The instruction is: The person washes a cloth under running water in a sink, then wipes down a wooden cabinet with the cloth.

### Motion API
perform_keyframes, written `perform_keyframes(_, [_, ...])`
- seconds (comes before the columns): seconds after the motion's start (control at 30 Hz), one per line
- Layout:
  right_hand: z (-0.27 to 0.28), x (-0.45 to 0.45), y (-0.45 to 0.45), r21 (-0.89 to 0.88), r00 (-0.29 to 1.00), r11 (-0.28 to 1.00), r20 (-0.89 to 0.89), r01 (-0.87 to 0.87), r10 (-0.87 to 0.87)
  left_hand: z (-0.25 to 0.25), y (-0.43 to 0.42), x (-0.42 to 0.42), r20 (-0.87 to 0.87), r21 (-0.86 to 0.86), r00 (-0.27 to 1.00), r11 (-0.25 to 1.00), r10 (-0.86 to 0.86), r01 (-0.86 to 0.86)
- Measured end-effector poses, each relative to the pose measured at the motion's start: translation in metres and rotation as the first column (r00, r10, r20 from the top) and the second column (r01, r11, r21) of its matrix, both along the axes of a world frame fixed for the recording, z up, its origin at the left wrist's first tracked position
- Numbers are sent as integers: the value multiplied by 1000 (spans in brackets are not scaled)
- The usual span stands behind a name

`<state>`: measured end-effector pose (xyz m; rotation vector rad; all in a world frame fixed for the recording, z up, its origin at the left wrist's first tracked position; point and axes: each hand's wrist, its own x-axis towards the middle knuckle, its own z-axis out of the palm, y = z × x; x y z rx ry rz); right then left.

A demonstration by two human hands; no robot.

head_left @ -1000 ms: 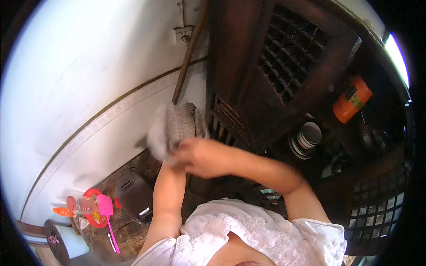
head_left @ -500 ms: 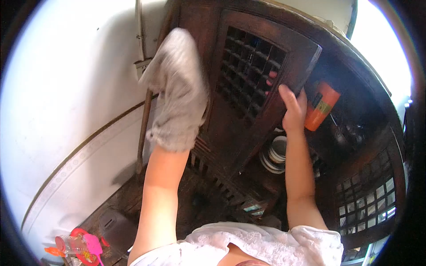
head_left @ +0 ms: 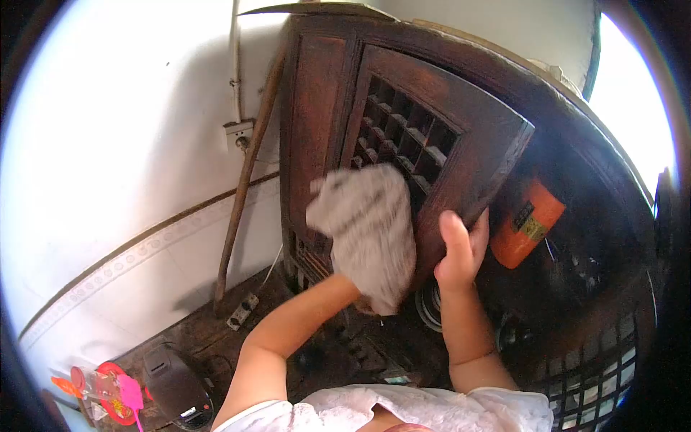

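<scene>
A greyish, stained cloth point(head_left: 371, 223) covers my left hand point(head_left: 347, 288), so its fingers are hidden. The cloth lies over the lower part of the lattice on a dark wooden cabinet door point(head_left: 479, 147), slightly blurred by motion. My right hand point(head_left: 461, 252) grips the free edge of that door, thumb on the front and fingers behind, with the door standing ajar. Inside the cabinet, to the right of my right hand, is an orange cylindrical container point(head_left: 529, 225) with a dark and yellow label. Part of some stacked bowls point(head_left: 429, 306) shows below the door.
A wooden pole point(head_left: 248, 180) leans on the wall beside a socket point(head_left: 239, 135). Lower left are a power strip point(head_left: 243, 311), a dark appliance point(head_left: 176, 385), a red basket point(head_left: 115, 410) and a pink fly swatter point(head_left: 130, 392). Another lattice door point(head_left: 594, 367) is at the right.
The cloth on my left hand has come down and right, from beside the door onto its lattice. My right hand keeps its grip on the door edge. The view has shifted.
</scene>
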<state>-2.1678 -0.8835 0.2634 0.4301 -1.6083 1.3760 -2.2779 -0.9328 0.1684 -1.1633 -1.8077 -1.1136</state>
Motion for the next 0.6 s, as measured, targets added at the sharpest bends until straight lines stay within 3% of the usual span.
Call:
perform_keyframes(0.03, [-2, 0, 3, -12, 1000, 1000, -23, 8, -8, -19, 6, -4, 21, 5, 998, 998, -65, 65])
perform_keyframes(0.1, [-12, -13, 15, -23, 998, 999, -59, -30, 28, -3, 11, -20, -47, 65, 997, 996, -57, 60])
perform_keyframes(0.17, [-19, -12, 17, -304, 991, 949, -127, -78, 41, 39, 16, -47, -132, 133, 991, 991, 7, 11])
perform_keyframes(0.2, [-22, -11, 23, -426, 985, 890, -113, -165, 128, 62, 19, -62, -166, 166, 985, 986, 41, -13])
perform_keyframes(0.23, [-25, -12, 30, -420, 987, 895, -111, -150, 114, 82, 24, -78, -188, 191, 980, 981, 67, -31])
perform_keyframes(0.3, [-30, -11, 43, -350, 990, 928, -9, 127, -139, 109, 34, -106, -214, 214, 971, 975, 103, -56])
perform_keyframes(0.33, [-14, -8, 20, -308, 982, 933, 72, 186, -172, 118, 38, -119, -224, 216, 968, 974, 110, -61])
perform_keyframes(0.37, [-23, -13, 32, -249, 959, 928, 18, 277, -282, 121, 40, -129, -224, 205, 968, 976, 115, -68])
perform_keyframes(0.47, [-2, -11, 12, -154, 990, 979, 69, 130, -121, 113, 43, -150, -226, 182, 968, 981, 113, -72])
perform_keyframes(0.6, [1, -13, 8, -151, 984, 972, -1, 178, -180, 70, 40, -161, -220, 167, 972, 985, 82, -46])
